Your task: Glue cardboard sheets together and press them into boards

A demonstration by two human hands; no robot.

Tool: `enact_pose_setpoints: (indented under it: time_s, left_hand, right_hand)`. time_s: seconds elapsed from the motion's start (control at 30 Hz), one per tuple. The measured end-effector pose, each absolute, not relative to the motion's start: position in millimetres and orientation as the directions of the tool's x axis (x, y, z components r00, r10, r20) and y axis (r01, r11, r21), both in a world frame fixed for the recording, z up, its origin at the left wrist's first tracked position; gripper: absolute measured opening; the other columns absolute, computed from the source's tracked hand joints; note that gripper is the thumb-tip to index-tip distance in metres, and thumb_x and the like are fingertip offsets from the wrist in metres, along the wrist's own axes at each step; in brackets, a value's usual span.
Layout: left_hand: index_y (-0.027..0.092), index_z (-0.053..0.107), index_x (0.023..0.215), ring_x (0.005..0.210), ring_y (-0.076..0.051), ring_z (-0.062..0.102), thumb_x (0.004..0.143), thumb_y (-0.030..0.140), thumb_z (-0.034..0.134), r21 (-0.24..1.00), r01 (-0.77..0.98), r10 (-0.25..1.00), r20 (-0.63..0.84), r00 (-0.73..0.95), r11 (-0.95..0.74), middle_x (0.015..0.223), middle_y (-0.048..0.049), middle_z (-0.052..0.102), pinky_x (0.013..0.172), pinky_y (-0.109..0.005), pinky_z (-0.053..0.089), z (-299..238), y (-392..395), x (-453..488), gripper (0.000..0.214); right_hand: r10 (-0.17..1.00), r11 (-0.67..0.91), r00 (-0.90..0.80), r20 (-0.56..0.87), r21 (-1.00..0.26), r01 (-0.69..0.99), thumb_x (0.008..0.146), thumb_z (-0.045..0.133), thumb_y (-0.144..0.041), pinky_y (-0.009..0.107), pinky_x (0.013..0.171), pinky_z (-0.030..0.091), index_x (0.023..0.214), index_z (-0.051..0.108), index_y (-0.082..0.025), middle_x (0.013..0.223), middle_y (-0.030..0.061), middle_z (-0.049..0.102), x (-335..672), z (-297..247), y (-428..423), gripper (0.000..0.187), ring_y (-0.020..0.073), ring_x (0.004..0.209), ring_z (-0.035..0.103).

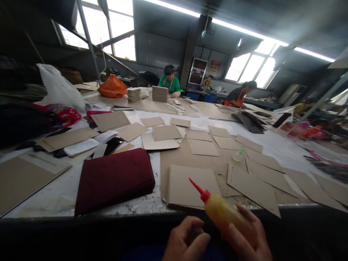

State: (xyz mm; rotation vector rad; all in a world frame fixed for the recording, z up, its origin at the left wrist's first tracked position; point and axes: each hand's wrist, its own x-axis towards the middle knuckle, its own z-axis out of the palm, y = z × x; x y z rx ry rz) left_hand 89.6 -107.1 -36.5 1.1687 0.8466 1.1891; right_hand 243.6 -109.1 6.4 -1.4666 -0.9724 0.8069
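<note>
My right hand is wrapped round a squeeze bottle of yellowish liquid, tilted with its red pointed nozzle toward the upper left. To its left, my left hand is empty, its fingers loosely curled and the thumb apart from them. Just beyond both hands, a stack of beige cardboard sheets lies at the table's near edge, partly behind the bottle. Left of that stack rests a folded pile of dark red cloth. More cardboard pieces lie spread out to the right.
A small clear bottle with a green tip stands among the cardboard. Papers, a white plastic bag and an orange bag are at the left. Two people work across the table, near stacked boards.
</note>
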Motion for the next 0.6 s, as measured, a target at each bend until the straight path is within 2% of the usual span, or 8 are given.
enact_pose_setpoints:
  time_s: [0.03, 0.1, 0.13, 0.2, 0.37, 0.47, 0.6]
  left_hand:
    - [0.017, 0.057, 0.096, 0.072, -0.016, 0.059, 0.079, 0.044, 0.054, 0.983, -0.058, 0.979, 0.178, 0.103, -0.172, 0.079, -0.0055, 0.063, 0.065, -0.027, 0.05, -40.9, -104.4, 77.0, 0.032]
    - [0.02, 0.057, 0.097, 0.083, -0.018, 0.059, 0.08, 0.031, 0.056, 0.873, 0.292, 0.907, 0.419, -0.041, -0.39, 0.089, -0.0058, 0.063, 0.075, -0.031, 0.051, -48.7, -96.0, 50.6, 0.02]
    - [0.021, 0.056, 0.101, 0.088, -0.019, 0.059, 0.08, 0.027, 0.056, 0.794, 0.423, 0.862, 0.503, -0.055, -0.436, 0.094, -0.0063, 0.062, 0.08, -0.034, 0.05, -51.9, -90.6, 38.4, 0.021]
    - [0.021, 0.053, 0.107, 0.096, -0.02, 0.056, 0.081, 0.024, 0.055, 0.663, 0.577, 0.818, 0.576, 0.014, -0.477, 0.1, -0.0073, 0.06, 0.085, -0.036, 0.049, -57.0, -78.8, 18.6, 0.026]
    - [0.018, 0.048, 0.113, 0.104, -0.021, 0.053, 0.083, 0.022, 0.053, 0.497, 0.677, 0.797, 0.559, 0.229, -0.543, 0.109, -0.0094, 0.056, 0.088, -0.038, 0.048, -64.9, -54.9, -2.3, 0.031]
    - [0.018, 0.049, 0.115, 0.106, -0.02, 0.052, 0.084, 0.023, 0.052, 0.449, 0.682, 0.785, 0.536, 0.311, -0.577, 0.112, -0.0098, 0.055, 0.089, -0.037, 0.048, -69.0, -47.4, -5.2, 0.032]
    - [0.019, 0.049, 0.117, 0.105, -0.021, 0.053, 0.084, 0.024, 0.053, 0.424, 0.666, 0.754, 0.563, 0.337, -0.614, 0.112, -0.0091, 0.057, 0.088, -0.036, 0.05, -75.9, -42.7, -8.5, 0.034]
  right_hand:
    - [0.93, -0.068, 0.361, -0.062, -0.998, 0.003, 0.062, 0.07, -0.044, 0.033, 0.057, 0.054, 0.113, 0.048, -0.024, 0.1, 0.0058, 0.061, 250.2, 12.8, -101.2, 0.06, 0.0262, 0.079, 0.062]
    - [0.957, -0.146, 0.225, -0.184, -0.973, -0.176, 0.061, 0.071, -0.041, 0.031, 0.051, 0.052, 0.111, 0.05, -0.024, 0.099, 0.006, 0.062, 262.8, 21.6, -83.9, 0.056, 0.0254, 0.076, 0.062]
    - [0.962, -0.166, 0.178, -0.207, -0.961, -0.222, 0.061, 0.071, -0.038, 0.03, 0.05, 0.052, 0.109, 0.051, -0.024, 0.101, 0.0064, 0.062, 268.2, 24.0, -75.3, 0.055, 0.0255, 0.078, 0.062]
    - [0.967, -0.177, 0.133, -0.215, -0.951, -0.252, 0.059, 0.073, -0.034, 0.029, 0.049, 0.051, 0.107, 0.053, -0.024, 0.103, 0.0065, 0.062, 276.1, 26.3, -59.9, 0.053, 0.0249, 0.079, 0.061]
    - [0.966, -0.153, 0.164, -0.197, -0.957, -0.247, 0.055, 0.076, -0.031, 0.026, 0.047, 0.05, 0.101, 0.058, -0.025, 0.097, 0.0039, 0.063, 287.8, 37.3, -32.1, 0.05, 0.0213, 0.073, 0.06]
    - [0.949, -0.117, 0.245, -0.196, -0.945, -0.305, 0.06, 0.07, -0.042, 0.024, 0.042, 0.047, 0.088, 0.062, -0.025, 0.085, 0.0026, 0.064, 298.3, 51.2, -20.5, 0.034, 0.0183, 0.064, 0.06]
    - [0.906, -0.172, 0.315, -0.282, -0.927, -0.333, 0.068, 0.056, -0.057, 0.029, 0.045, 0.05, 0.086, 0.063, -0.025, 0.08, 0.004, 0.066, 313.1, 57.2, -12.9, 0.037, 0.0196, 0.06, 0.061]
